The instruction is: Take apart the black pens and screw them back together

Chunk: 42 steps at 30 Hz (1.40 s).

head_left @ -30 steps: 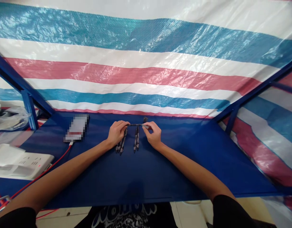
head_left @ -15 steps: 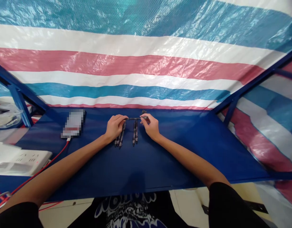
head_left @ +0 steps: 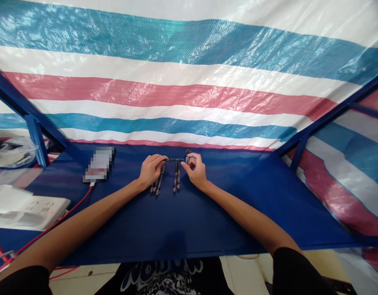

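Observation:
A slim black pen (head_left: 176, 159) lies crosswise, held at its left end by the fingertips of my left hand (head_left: 150, 170). Beside its right end is my right hand (head_left: 195, 170), thumb and forefinger apart. A small dark object (head_left: 188, 152) sits just behind those right fingers; its kind is unclear. Below the held pen, a pair of similar pens (head_left: 176, 178) lies side by side on the table. Another group of pens (head_left: 157, 184) rests under and beside my left hand, their upper ends partly covered by it.
The blue table (head_left: 189, 221) runs up to a striped plastic sheet (head_left: 183, 94). On the left are a blurred-out phone (head_left: 99, 164), its red cable (head_left: 75, 205) and a white power strip (head_left: 38, 207). Blue frame bars (head_left: 318, 116) slope along both sides.
My right thumb and forefinger have parted from the pen's right end. My left hand keeps hold of the pen. The whole view has shifted slightly, with the table lower in the picture.

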Each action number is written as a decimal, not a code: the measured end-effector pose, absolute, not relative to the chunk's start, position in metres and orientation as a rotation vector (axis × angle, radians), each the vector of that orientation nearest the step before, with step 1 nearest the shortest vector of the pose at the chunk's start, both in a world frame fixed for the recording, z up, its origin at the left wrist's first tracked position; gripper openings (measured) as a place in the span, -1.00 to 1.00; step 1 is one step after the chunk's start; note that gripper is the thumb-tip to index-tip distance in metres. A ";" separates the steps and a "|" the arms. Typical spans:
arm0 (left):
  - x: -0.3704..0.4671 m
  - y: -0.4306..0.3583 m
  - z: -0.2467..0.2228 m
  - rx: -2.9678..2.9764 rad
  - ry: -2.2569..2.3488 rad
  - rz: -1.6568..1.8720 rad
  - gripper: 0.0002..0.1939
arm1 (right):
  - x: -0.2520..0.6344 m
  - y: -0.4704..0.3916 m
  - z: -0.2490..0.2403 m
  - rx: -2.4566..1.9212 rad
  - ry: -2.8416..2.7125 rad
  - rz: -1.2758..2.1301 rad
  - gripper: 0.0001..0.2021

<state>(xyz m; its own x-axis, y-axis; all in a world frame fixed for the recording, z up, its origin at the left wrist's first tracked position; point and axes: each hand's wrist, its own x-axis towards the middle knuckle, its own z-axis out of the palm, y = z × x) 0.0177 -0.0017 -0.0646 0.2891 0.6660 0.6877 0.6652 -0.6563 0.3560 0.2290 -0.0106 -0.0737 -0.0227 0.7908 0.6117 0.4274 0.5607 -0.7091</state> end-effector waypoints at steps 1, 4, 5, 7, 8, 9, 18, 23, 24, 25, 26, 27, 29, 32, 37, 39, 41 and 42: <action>0.018 -0.002 -0.064 2.522 1.295 1.347 -0.75 | 0.229 -0.012 -0.072 -1.018 -1.664 0.368 -0.69; 0.018 -0.002 -0.064 2.522 1.292 1.333 -0.75 | 0.230 -0.015 -0.067 -0.964 -1.700 0.298 -0.73; 0.018 -0.002 -0.064 2.523 1.298 1.327 -0.75 | 0.230 -0.016 -0.065 -0.951 -1.699 0.280 -0.73; 0.017 -0.002 -0.064 2.522 1.308 1.326 -0.75 | 0.231 -0.017 -0.062 -0.936 -1.672 0.254 -0.73; 0.017 -0.002 -0.064 2.523 1.310 1.328 -0.75 | 0.231 -0.017 -0.060 -0.934 -1.654 0.249 -0.73; 0.017 -0.002 -0.065 2.523 1.310 1.332 -0.75 | 0.232 -0.018 -0.060 -0.931 -1.639 0.249 -0.73; 0.017 -0.002 -0.064 2.556 1.280 1.305 -0.74 | 0.228 -0.016 -0.061 -0.970 -1.577 0.551 -0.75; 0.017 -0.002 -0.065 2.557 1.268 1.347 -0.73 | 0.226 -0.013 -0.045 -0.953 -1.432 1.005 -0.69; 0.016 -0.002 -0.066 2.572 1.250 1.365 -0.72 | 0.226 -0.013 -0.041 -0.953 -1.441 1.034 -0.69; 0.016 -0.002 -0.067 2.589 1.230 1.381 -0.72 | 0.226 -0.014 -0.038 -0.960 -1.452 1.046 -0.69; 0.015 -0.002 -0.068 2.607 1.211 1.395 -0.71 | 0.226 -0.015 -0.035 -0.971 -1.463 1.047 -0.69; 0.015 -0.003 -0.069 2.623 1.195 1.407 -0.70 | 0.226 -0.016 -0.033 -0.983 -1.473 1.040 -0.69; 0.014 -0.003 -0.071 2.652 1.176 1.436 -0.68 | 0.226 -0.019 -0.031 -1.002 -1.490 1.017 -0.68; 0.014 -0.004 -0.070 2.666 1.149 1.490 -0.68 | 0.225 -0.022 -0.028 -0.998 -1.515 1.006 -0.68; 0.016 -0.007 -0.064 2.563 1.109 1.550 -0.67 | 0.229 -0.020 -0.019 -0.858 -1.518 1.155 -0.65; 0.017 -0.008 -0.062 2.527 1.106 1.559 -0.68 | 0.232 -0.017 -0.016 -0.779 -1.490 1.322 -0.60; 0.017 -0.009 -0.062 2.523 1.086 1.568 -0.69 | 0.235 -0.014 -0.014 -0.733 -1.474 1.493 -0.57; 0.016 -0.008 -0.063 2.529 1.073 1.570 -0.70 | 0.236 -0.013 -0.014 -0.720 -1.473 1.556 -0.57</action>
